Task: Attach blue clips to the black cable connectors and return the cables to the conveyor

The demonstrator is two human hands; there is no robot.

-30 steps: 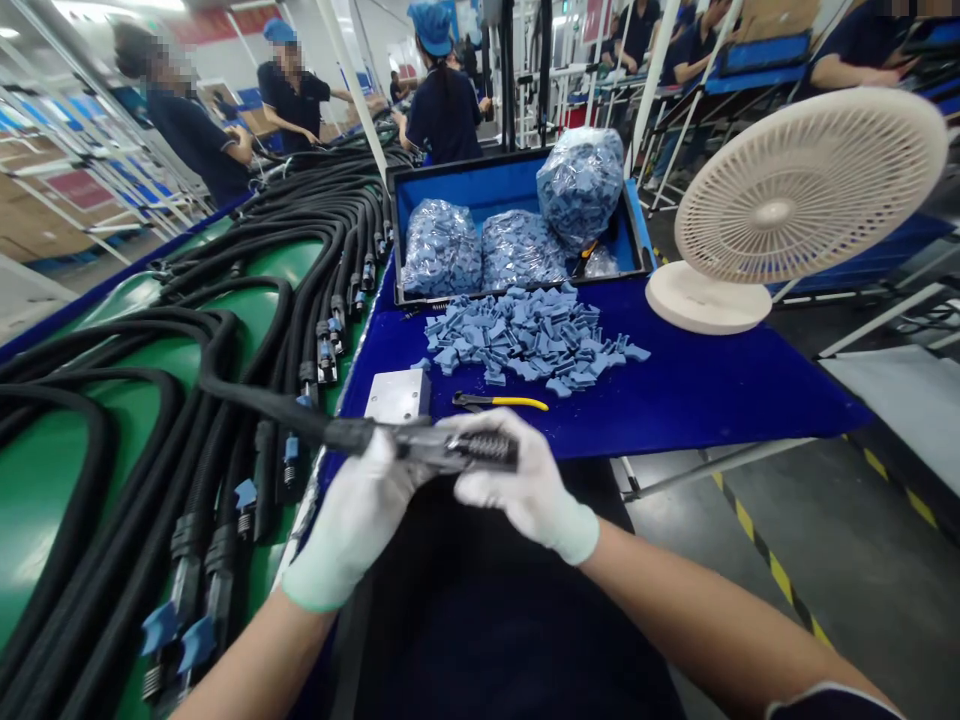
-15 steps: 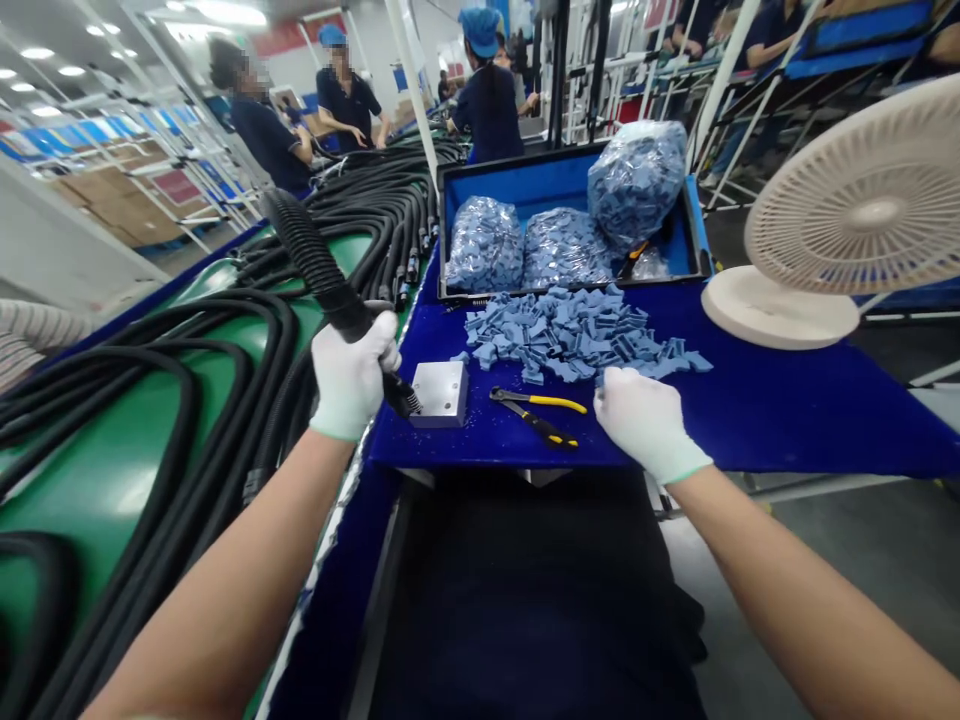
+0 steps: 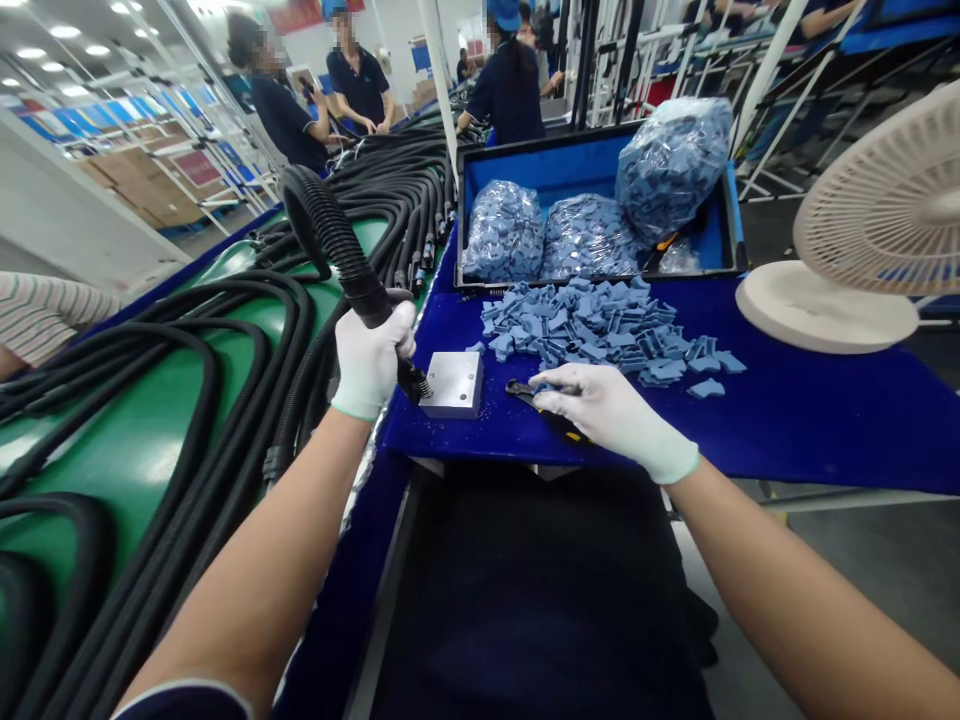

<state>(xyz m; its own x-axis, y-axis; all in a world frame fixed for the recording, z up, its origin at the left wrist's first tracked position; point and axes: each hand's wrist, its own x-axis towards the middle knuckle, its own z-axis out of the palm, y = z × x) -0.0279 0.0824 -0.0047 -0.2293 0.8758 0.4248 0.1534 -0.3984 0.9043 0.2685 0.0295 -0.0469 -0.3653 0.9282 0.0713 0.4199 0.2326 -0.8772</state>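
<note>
The right hand (image 3: pixel 611 412) covers most of the pliers' (image 3: pixel 517 388) handles, and a scrap of blue (image 3: pixel 550 388) at its fingers is too small to name. The left hand (image 3: pixel 369 362) hides a length of the hose (image 3: pixel 346 250) it grips; whether the hose's tip touches the block (image 3: pixel 454 385) or sits just beside it, I cannot tell. In the bin (image 3: pixel 551 165), a bag (image 3: pixel 671 165) hides part of an orange-marked tool (image 3: pixel 666 242). The right edge cuts off the fan (image 3: pixel 885 215) and table (image 3: pixel 795 420), the left edge a striped shirt (image 3: pixel 45 318), the top edge a blue cap (image 3: pixel 504 14); some people's (image 3: pixel 281 110) faces are pixelated
</note>
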